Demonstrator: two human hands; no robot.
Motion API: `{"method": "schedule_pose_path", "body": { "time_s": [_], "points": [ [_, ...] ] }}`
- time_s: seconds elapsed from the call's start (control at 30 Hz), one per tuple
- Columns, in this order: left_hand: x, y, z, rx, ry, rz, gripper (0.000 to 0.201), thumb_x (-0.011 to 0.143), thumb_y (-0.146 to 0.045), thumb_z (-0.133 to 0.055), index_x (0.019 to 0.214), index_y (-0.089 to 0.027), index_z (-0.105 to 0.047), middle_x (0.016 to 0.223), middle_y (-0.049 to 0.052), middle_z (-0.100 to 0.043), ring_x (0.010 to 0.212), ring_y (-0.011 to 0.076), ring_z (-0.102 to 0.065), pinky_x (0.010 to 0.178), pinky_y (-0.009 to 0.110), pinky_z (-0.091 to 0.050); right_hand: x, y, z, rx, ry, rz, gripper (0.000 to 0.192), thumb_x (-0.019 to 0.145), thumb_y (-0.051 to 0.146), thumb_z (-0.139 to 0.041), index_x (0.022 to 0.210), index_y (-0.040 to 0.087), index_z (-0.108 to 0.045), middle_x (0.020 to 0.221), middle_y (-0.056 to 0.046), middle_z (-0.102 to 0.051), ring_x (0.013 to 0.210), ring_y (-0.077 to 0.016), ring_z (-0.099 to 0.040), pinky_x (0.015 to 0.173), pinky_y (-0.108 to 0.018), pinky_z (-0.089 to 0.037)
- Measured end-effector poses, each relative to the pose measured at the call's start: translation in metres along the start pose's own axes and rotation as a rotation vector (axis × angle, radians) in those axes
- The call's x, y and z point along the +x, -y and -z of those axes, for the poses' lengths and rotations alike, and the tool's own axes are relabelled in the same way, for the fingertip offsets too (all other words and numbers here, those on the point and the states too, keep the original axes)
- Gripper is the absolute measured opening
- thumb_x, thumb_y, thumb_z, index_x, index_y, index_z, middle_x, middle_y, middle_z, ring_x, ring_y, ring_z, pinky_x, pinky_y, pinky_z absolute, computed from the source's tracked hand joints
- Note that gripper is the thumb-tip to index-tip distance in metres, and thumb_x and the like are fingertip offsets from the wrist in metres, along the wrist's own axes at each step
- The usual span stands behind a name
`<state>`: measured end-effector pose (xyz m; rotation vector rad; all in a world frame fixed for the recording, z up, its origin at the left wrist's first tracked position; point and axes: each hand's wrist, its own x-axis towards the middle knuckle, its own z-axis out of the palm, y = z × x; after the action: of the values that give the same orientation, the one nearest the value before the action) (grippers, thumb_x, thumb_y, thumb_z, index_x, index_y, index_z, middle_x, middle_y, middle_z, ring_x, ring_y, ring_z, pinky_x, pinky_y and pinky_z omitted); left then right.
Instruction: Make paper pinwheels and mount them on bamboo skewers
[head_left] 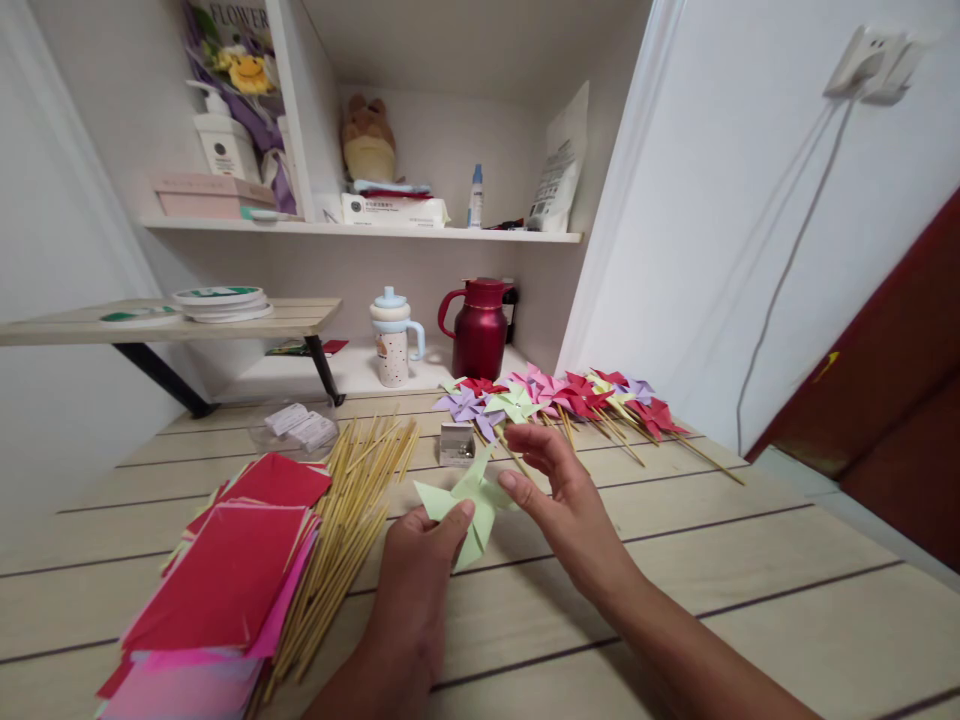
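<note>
My left hand (417,580) pinches the centre of a light green paper pinwheel (471,500) just above the wooden table (750,580). My right hand (559,490) holds the pinwheel's right blade with thumb and fingertips. A thin bamboo stick runs up and away from the pinwheel near my right fingers. A pile of bamboo sticks (345,530) lies just left of my left hand. Left of that pile sits a stack of red and pink paper squares (225,580).
Finished pinwheels on sticks (570,400) lie in a row at the back right. A small metal box (456,444) and a clear plastic container (296,428) sit mid-table. A red jug (480,330) and a lidded cup (392,340) stand against the wall, under shelves.
</note>
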<state>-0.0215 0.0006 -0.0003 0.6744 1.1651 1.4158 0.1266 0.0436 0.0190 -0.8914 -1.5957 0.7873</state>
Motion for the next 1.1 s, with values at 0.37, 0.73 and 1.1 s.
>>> {"method": "schedule_pose_path", "body": {
  "time_s": [0.37,0.73,1.1],
  "points": [
    [-0.005,-0.006,-0.008,-0.099,0.054,0.078,0.032,0.063,-0.029,-0.084,0.088,-0.012,-0.075,0.078,0.008,-0.075,0.069,0.0189,-0.066,0.069,0.028,-0.046,0.003,0.002,0.002,0.392,0.072,-0.431,0.077,0.073,0.043,-0.078,0.138,0.025,-0.041,0.099,-0.005,-0.07,0.099,-0.0234,-0.065,0.094,-0.042,-0.046],
    [-0.005,-0.014,-0.008,-0.272,0.036,0.033,0.022,0.071,-0.022,-0.079,0.091,-0.018,-0.074,0.093,0.006,-0.077,0.087,0.02,-0.07,0.078,0.028,-0.053,-0.007,-0.003,-0.012,0.757,0.096,-0.744,0.082,0.053,0.02,-0.09,0.126,0.029,-0.053,0.083,0.004,-0.07,0.079,-0.0168,-0.069,0.081,-0.034,-0.05],
    [-0.002,-0.003,-0.007,-0.289,0.059,-0.005,0.019,0.069,-0.022,-0.081,0.084,-0.013,-0.071,0.091,0.008,-0.076,0.088,0.0205,-0.069,0.081,0.031,-0.053,-0.015,-0.01,-0.03,0.786,0.13,-0.668,0.032,0.057,0.026,-0.09,0.082,0.016,-0.073,0.079,-0.003,-0.073,0.072,-0.0153,-0.065,0.073,-0.028,-0.048]
  ]
}}
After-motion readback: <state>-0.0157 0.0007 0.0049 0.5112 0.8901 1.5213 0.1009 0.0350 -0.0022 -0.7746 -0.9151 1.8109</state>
